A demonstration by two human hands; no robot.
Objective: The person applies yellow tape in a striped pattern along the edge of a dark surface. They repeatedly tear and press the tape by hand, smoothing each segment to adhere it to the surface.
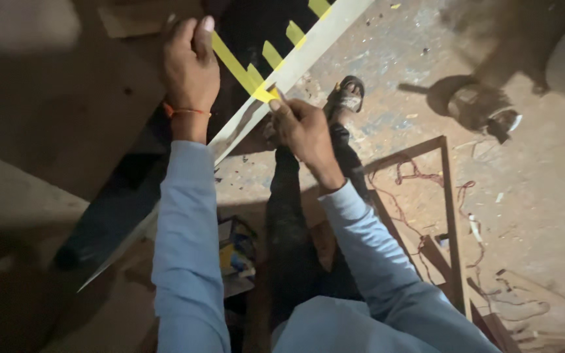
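Note:
A long pale board runs diagonally from the lower left to the top centre, standing on its edge. Several strips of yellow tape cross its edge. My left hand holds the far end of one yellow strip, fingers curled over it, with an orange thread around the wrist. My right hand pinches the near end of that strip where it folds over the board's edge. Both arms wear light blue sleeves.
My foot in a sandal rests on the dusty floor. A thin wooden frame lies to the right with red wires tangled across it. A round power tool sits at the upper right. A brown panel lies left.

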